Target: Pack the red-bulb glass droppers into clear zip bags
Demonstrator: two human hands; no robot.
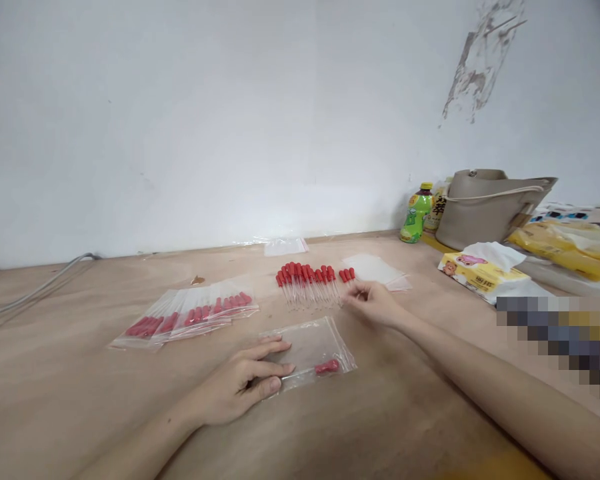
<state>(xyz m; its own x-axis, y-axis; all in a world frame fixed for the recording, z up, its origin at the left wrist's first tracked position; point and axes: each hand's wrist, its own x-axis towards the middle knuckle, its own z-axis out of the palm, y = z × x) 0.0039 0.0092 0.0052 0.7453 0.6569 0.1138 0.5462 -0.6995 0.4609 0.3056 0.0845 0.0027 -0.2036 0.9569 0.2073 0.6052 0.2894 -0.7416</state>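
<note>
The left hand (250, 375) lies flat, fingers spread, on a clear bag (313, 339) at near centre with a red-bulbed dropper (327, 367) inside. The right hand (373, 304) curls its fingers by the right end of the farther loose droppers (307, 274); I cannot tell whether it grips one

I cannot tell if the right hand (371, 303) holds something; the cable (43, 285) leaves my view at left.

a green bottle (416, 216) stands near a taupe bag (473, 220) — tissue pack (480, 275) in front, grey cable (45, 285) far left.
</note>
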